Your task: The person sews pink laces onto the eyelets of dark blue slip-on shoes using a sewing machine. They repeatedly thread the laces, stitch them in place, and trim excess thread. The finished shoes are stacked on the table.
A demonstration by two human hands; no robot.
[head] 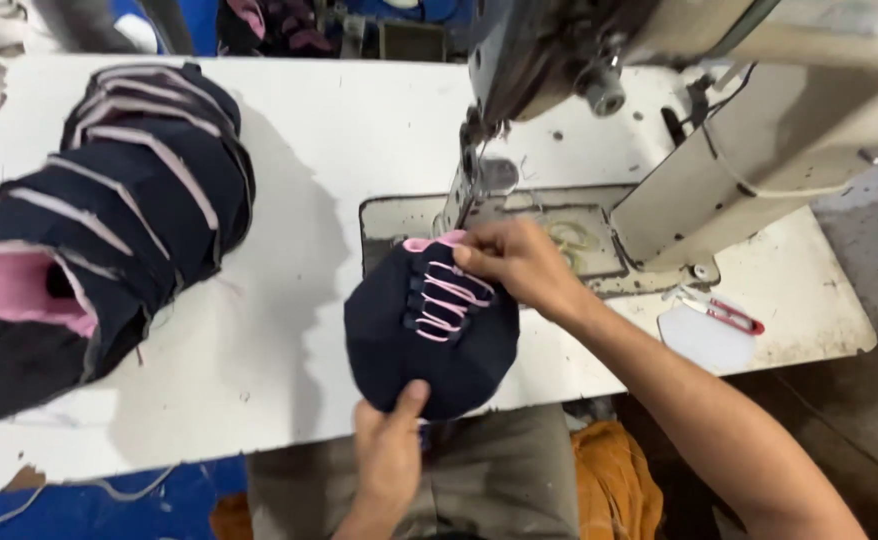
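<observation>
The right hand (519, 262) is curling its fingers nearly closed and pinching the upper edge of a navy cap crown (429, 335), right where a strip of pink lining (434, 242) is showing at the rim. The thumb and fingertips are pressing on the fabric just above a ladder of pink stitching threads (447, 305) running down the crown's middle seam. The left hand (389, 450) is gripping the lower edge of the same crown, with the thumb lying on top of the dark cloth and the fingers tucked out of sight beneath it, so it is mostly closed around the fabric. The crown is hanging between the two hands at the front edge of the white worktable (289, 340), partly over the person's lap, just in front of the needle area (469, 190) of an industrial sewing machine (759, 130).

The machine's cream body is standing on the right of the table, its metal bed plate (559, 235) set into the tabletop. Small red-handled thread snips (724, 312) are lying on the table's right side, well apart from the hands. On the left, a long nested stack of navy cap crowns (129, 220) with pale seam edges and a pink inside is resting on the table. Blue flooring (109, 510) is showing below the table's front edge, and orange cloth (609, 480) is lying beside the person's grey trousers (499, 470).
</observation>
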